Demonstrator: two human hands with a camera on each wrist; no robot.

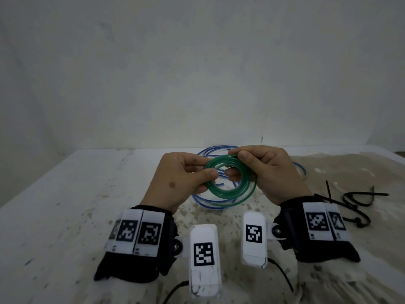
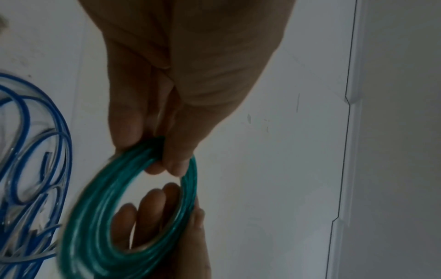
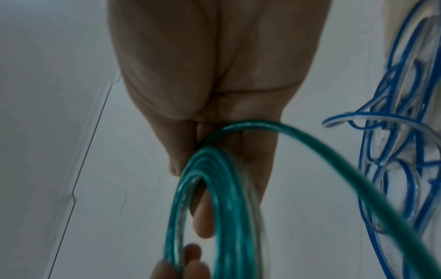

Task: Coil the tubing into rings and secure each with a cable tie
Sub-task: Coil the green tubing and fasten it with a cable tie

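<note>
A green tube (image 1: 232, 189) is wound into a ring of several turns and held above the table between both hands. My left hand (image 1: 186, 178) pinches the ring's left side between thumb and fingers; the left wrist view shows the green ring (image 2: 114, 207) gripped at its top. My right hand (image 1: 263, 170) pinches the ring's upper right, with fingers through its middle. One loose green turn (image 3: 334, 160) bows outward from the ring (image 3: 214, 207). Loose blue tubing (image 1: 210, 154) lies tangled on the table beneath and behind the hands. Black cable ties (image 1: 355, 200) lie on the table to the right.
The white, stained table (image 1: 65, 194) ends at a pale wall (image 1: 197, 73) close behind the blue tubing. More blue tubing (image 3: 405, 113) spreads to the right of the green ring in the right wrist view. Wrist cameras (image 1: 205, 257) hang under both wrists.
</note>
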